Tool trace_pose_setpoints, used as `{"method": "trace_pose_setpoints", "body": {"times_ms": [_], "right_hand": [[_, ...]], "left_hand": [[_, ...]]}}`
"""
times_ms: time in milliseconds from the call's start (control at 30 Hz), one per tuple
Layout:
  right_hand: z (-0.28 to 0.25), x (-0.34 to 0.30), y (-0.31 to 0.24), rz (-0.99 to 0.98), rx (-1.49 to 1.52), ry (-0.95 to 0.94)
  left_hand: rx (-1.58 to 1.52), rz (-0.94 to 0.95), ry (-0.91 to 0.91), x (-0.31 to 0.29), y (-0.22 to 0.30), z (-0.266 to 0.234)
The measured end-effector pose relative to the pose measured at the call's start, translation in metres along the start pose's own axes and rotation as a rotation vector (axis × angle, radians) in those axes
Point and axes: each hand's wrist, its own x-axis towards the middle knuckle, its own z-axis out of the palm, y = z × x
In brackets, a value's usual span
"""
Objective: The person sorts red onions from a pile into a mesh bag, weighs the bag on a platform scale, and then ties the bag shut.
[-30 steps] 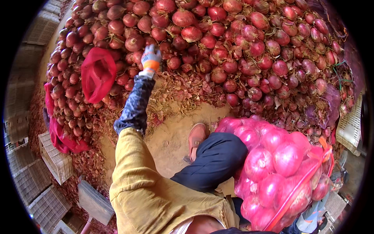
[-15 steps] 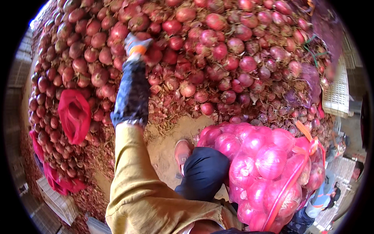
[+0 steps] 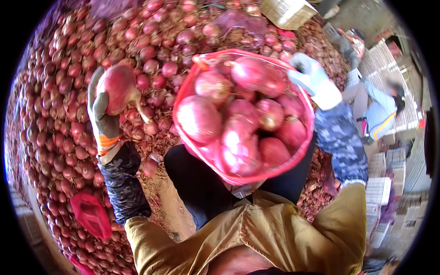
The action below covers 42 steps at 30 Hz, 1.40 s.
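Observation:
My left hand, in a grey glove with an orange cuff, grips a large red onion with a dry stalk hanging from it. It is held up to the left of a pink mesh bag. The bag stands upright before my knees, its mouth spread wide, with several red onions filling it to near the rim. My right hand, in a pale glove, holds the bag's rim at its far right side; the fingertips are partly hidden there.
A heap of red onions spreads across the left and far side. An unfilled pink mesh bag lies on it at the left. A pale woven crate stands at the far edge. On the right are a person in blue and several crates.
My left hand has come back from the heap with an onion. The bag has moved in front of me, its mouth now facing up, and my right hand has come into view on its rim.

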Motion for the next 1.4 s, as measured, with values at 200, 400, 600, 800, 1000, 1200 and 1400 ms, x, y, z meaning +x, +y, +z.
{"method": "trace_pose_setpoints", "body": {"times_ms": [200,400,600,800,1000,1200,1400], "right_hand": [[-0.006,0.004,0.023,0.150,0.159,0.094],[-0.021,-0.008,0.018,-0.634,-0.196,0.072],[-0.012,-0.023,-0.026,-0.016,0.434,-0.062],[-0.028,-0.003,-0.005,-0.046,0.156,-0.171],[-0.033,-0.021,-0.033,-0.065,-0.149,-0.268],[-0.075,-0.038,0.013,-0.076,-0.570,-0.184],[-0.074,-0.040,-0.001,0.135,-0.485,0.084]], "left_hand": [[0.182,0.200,-0.454,0.009,0.090,0.200],[0.993,0.628,-0.893,-0.052,0.027,0.299],[0.942,0.591,-0.887,-0.060,0.025,0.294],[0.812,0.651,-0.272,-0.053,0.080,0.181],[0.466,-0.154,0.558,-0.158,0.028,-0.074],[0.466,-0.381,1.169,-0.274,-0.090,-0.269],[1.166,-0.316,0.824,-0.215,-0.211,-0.330]]}}
